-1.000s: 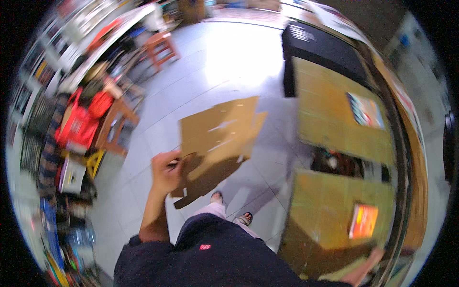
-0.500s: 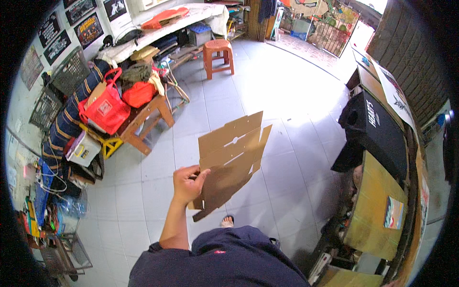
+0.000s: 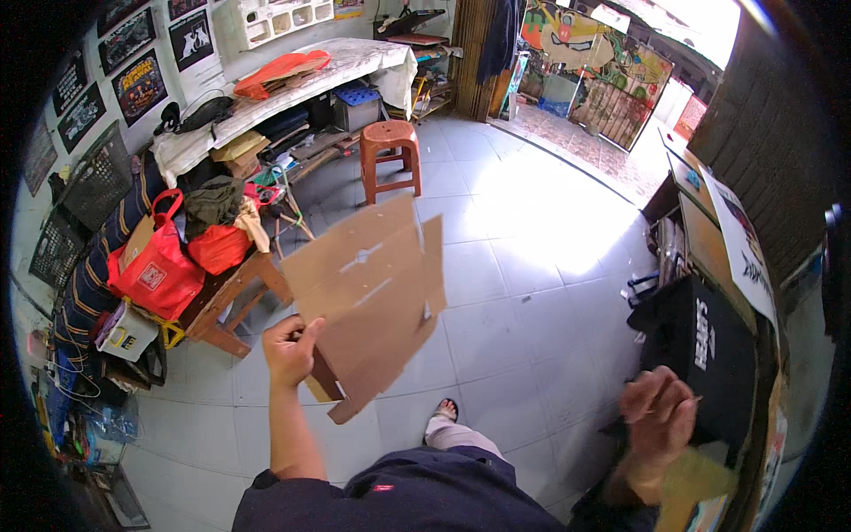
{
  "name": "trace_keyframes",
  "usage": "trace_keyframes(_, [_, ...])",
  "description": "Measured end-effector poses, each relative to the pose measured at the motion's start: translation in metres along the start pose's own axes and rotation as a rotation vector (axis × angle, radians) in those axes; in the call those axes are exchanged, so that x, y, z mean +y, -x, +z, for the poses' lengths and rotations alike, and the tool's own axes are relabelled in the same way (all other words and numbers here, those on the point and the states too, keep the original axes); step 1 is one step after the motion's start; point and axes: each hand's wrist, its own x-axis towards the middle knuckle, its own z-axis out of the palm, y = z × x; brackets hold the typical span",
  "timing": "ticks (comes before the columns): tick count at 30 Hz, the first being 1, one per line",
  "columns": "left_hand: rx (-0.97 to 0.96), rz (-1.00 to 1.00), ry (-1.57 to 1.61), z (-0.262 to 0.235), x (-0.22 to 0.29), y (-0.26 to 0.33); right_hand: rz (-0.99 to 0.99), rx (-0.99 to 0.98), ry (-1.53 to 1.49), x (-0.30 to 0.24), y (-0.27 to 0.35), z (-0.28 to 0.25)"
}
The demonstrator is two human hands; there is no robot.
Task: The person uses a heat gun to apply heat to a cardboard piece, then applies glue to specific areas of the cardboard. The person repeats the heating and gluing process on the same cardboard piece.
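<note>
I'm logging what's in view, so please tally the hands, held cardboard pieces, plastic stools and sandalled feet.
Hands: 2, the left hand and right hand
Held cardboard piece: 1
Plastic stool: 1
Sandalled foot: 1
Total: 5

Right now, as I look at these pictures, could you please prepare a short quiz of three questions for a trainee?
1. Which hand holds the cardboard?
2. True or false: the right hand is touching the cardboard.
3. What colour is the stool? A) white, B) orange-brown, C) blue.

Key:
1. The left hand.
2. False; they are apart.
3. B.
</note>
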Motion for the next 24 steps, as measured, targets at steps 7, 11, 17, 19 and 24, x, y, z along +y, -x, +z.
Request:
trace_keyframes(7, [0.143,0.017,-0.088,0.071,0.019,-0.109,-0.215,-0.776,-1.04,0.067,-0.201,0.12])
trace_keyframes(11, [0.249,0.034,-0.142,0.099,0.003,-0.168,-0.198,-0.762,-1.399,0.12,-0.274,0.163])
trace_keyframes(17, [0.277,0.028,-0.044,0.155,-0.049,-0.314,-0.175,-0.871,-1.411,0.211,-0.416,0.195])
trace_keyframes(19, [0.264,0.02,0.017,0.181,-0.061,-0.372,-0.24,-0.9,-1.356,0.231,-0.467,0.203])
trace_keyframes(24, [0.174,0.094,0.087,0.252,-0.079,-0.515,-0.188,-0.974,-1.146,0.27,-0.595,0.185])
